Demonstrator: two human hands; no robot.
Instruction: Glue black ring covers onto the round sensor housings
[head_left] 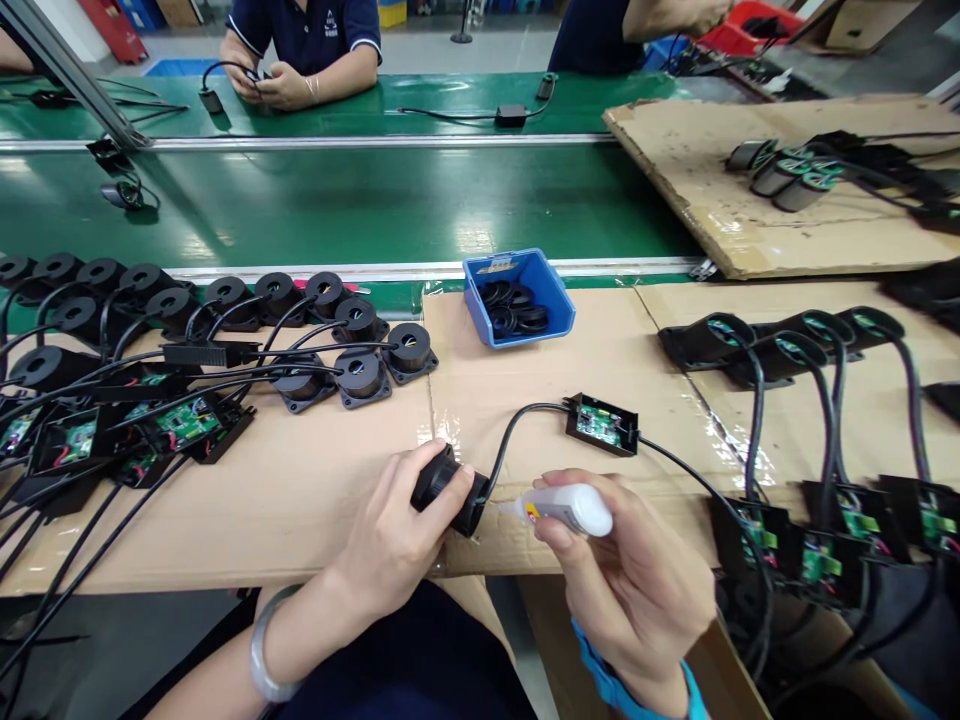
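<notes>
Cardboard sheets (615, 350), taped at the seams, cover our tabletop, and a green conveyor belt (375, 205) runs along its far edge. Our left hand (397, 535) has its fingers closed around a black round sensor housing (450, 490), held just above the near edge of the cardboard. Our right hand (637, 580) grips a small white glue tube (566, 508), its nozzle touching the housing where the black cable (517, 425) leaves it. That cable runs to a small open black box with a green circuit board (602, 424), lying on the cardboard just beyond our hands.

A blue bin of black rings (517, 297) sits near the belt. To the left lies a crowd of the same round housings (360, 375) with their boards and cables; to the right, more wired units (780, 350) rest in a row. Across the belt, a person in a dark polo shirt (307, 35) handles a cable with both hands, and another cardboard sheet (750, 190) carries further parts.
</notes>
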